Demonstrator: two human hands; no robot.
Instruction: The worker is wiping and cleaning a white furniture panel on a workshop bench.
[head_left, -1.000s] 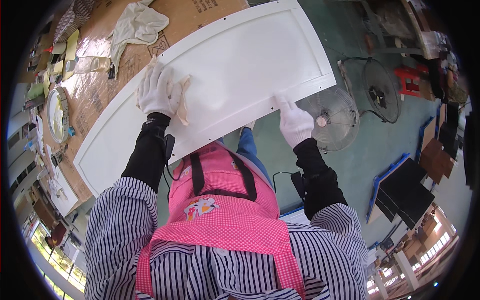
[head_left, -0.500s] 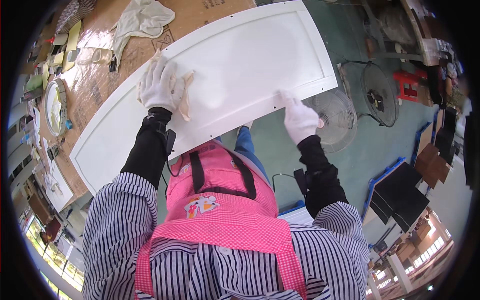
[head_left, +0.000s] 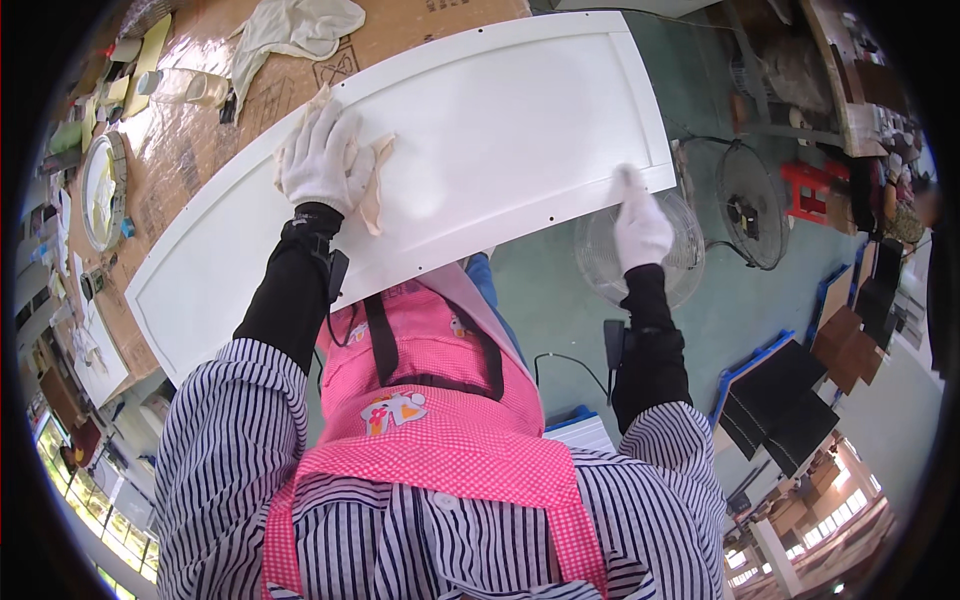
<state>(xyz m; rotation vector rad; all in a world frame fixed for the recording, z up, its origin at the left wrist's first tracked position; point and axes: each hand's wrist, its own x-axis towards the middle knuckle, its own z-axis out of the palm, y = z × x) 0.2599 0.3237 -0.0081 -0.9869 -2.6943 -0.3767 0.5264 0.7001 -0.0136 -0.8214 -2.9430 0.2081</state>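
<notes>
A long white panel (head_left: 520, 125) with a raised frame, a curved far edge and small dark holes along its rim lies in front of me. My left hand (head_left: 322, 158), in a white glove, presses flat on its left half with the fingers spread. Under that palm is a crumpled cream cloth (head_left: 371, 205), its ends sticking out on both sides. At the panel's near right edge is my gloved right hand (head_left: 642, 222). Its fingers are curled closed, with the blurred tip at the rim; anything held there is hidden.
A cardboard-covered table (head_left: 190, 190) supports the panel's left side. On it are a pale cloth (head_left: 290, 40), a clear bottle (head_left: 185, 86) and a round tape roll (head_left: 104, 192). Right of the panel stand fans (head_left: 752, 205), a red stool (head_left: 806, 188) and stacked dark boards (head_left: 775, 400).
My right hand has moved right along the panel's near edge, toward its right corner. The left hand stays on the cloth. My view has shifted slightly.
</notes>
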